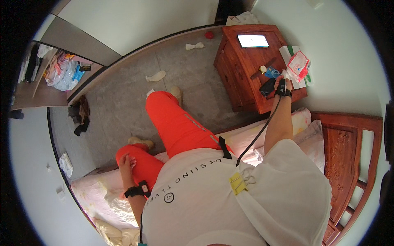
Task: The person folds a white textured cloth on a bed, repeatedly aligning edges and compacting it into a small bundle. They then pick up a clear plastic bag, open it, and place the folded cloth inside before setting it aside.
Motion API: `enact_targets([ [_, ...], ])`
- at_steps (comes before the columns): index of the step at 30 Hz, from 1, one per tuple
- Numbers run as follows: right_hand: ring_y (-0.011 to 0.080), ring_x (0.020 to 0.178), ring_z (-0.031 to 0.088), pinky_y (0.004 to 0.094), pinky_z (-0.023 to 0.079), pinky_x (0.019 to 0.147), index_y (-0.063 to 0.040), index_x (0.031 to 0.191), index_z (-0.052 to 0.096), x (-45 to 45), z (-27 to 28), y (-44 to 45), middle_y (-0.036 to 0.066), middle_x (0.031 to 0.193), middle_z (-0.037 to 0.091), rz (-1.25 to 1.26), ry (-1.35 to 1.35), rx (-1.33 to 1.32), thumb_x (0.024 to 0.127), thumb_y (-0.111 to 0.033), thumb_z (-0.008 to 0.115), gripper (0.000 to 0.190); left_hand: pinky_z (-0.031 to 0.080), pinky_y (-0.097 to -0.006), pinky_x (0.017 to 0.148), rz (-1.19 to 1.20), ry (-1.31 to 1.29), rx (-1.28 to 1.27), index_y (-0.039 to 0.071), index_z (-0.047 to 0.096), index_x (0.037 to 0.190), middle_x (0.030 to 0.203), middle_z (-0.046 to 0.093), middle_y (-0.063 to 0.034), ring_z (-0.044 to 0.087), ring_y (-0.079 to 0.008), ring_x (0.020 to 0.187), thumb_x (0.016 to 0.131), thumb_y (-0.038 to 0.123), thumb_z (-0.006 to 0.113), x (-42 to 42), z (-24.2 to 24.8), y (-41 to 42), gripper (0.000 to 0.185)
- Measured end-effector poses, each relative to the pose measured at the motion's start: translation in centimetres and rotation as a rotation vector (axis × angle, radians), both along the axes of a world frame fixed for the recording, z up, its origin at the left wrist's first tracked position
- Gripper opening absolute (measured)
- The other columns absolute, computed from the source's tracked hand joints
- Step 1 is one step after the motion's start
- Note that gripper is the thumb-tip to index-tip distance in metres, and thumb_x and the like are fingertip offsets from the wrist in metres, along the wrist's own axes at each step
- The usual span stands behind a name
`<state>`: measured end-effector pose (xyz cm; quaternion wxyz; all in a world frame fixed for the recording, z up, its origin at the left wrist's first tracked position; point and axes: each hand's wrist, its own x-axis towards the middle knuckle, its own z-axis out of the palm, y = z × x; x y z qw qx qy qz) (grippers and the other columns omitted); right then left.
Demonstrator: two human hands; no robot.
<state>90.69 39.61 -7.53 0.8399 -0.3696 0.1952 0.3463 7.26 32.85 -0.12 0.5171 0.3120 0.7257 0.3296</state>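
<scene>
My left hand [126, 161] rests over the red trouser leg near my knee, fingers loosely curled and apart, with no held object visible. Over the wooden nightstand [243, 64], my right hand [282, 82] is at some crumpled white plastic beside a red-and-white soft packet [298, 66]; its fingers are partly hidden by a wrist device, so its grip is unclear. Just left of that hand lie a black object [267, 87] and a blue packet [272, 72]. A wristwatch [262, 69] with a brown strap and a lit phone [253, 41] are also on the nightstand.
I sit on a bed with pale bedding [95, 189] and a carved wooden headboard [340, 153]. A white box [286, 53] stands by the wall. Socks [156, 76] and a red object [209, 35] lie on the floor. A black cable runs from my right wrist to my shirt.
</scene>
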Motion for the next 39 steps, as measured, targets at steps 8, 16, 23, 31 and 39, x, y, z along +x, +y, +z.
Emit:
enact_targets([
  [8, 0.0232, 0.067, 0.060, 0.0356, 0.053, 0.054, -0.003, 0.110, 0.054, 0.8, 0.7, 0.6, 0.009, 0.081, 0.062, 0.179, 0.002, 0.034, 0.097, -0.045, 0.031, 0.049, 0.050, -0.0227, 0.062, -0.016, 0.017, -0.020, 0.008, 0.057, 0.113, 0.085, 0.065, -0.0048, 0.060, -0.0109, 0.071, 0.095, 0.021, 0.050, -0.2, -0.5, 0.4, 0.023],
  [16, 0.0239, 0.066, 0.058, 0.0357, 0.051, 0.058, -0.002, 0.106, 0.056, 1.8, 0.1, 1.1, 0.011, 0.086, 0.063, 0.253, -0.049, 0.057, 0.096, -0.043, 0.034, 0.047, 0.051, -0.0227, 0.062, -0.002, 0.006, -0.040, 0.008, 0.057, 0.113, 0.085, 0.065, -0.0045, 0.061, -0.0109, 0.071, 0.095, 0.022, 0.051, -0.1, -0.5, 0.6, 0.024],
  [23, 0.0235, 0.067, 0.058, 0.0322, 0.051, 0.058, 0.000, 0.102, 0.058, 2.3, -2.0, 1.2, 0.012, 0.083, 0.062, 0.200, 0.076, 0.078, 0.096, -0.029, 0.036, 0.037, 0.050, -0.0234, 0.061, 0.008, -0.049, -0.030, 0.009, 0.056, 0.113, 0.085, 0.065, -0.0046, 0.061, -0.0115, 0.071, 0.095, 0.020, 0.049, -0.5, -0.7, 0.6, 0.023],
  [31, 0.0179, 0.065, 0.052, 0.0275, 0.047, 0.059, 0.003, 0.105, 0.058, -3.0, 0.3, 1.2, 0.008, 0.078, 0.055, 0.394, -1.056, -0.819, 0.092, -0.009, 0.032, 0.031, 0.050, -0.0235, 0.061, 0.014, -0.061, -0.001, 0.009, 0.056, 0.114, 0.086, 0.065, -0.0046, 0.061, -0.0113, 0.071, 0.095, 0.020, 0.049, -0.7, -0.6, -0.1, 0.023],
  [39, 0.0167, 0.064, 0.050, 0.0301, 0.043, 0.053, -0.007, 0.113, 0.052, -17.9, 5.7, 8.2, 0.009, 0.082, 0.058, 0.373, -0.487, 0.144, 0.088, -0.004, 0.050, 0.025, 0.052, -0.0244, 0.060, 0.028, -0.028, 0.025, 0.008, 0.057, 0.116, 0.086, 0.065, -0.0053, 0.062, -0.0122, 0.070, 0.094, 0.020, 0.051, -0.2, 0.7, -0.3, 0.026],
])
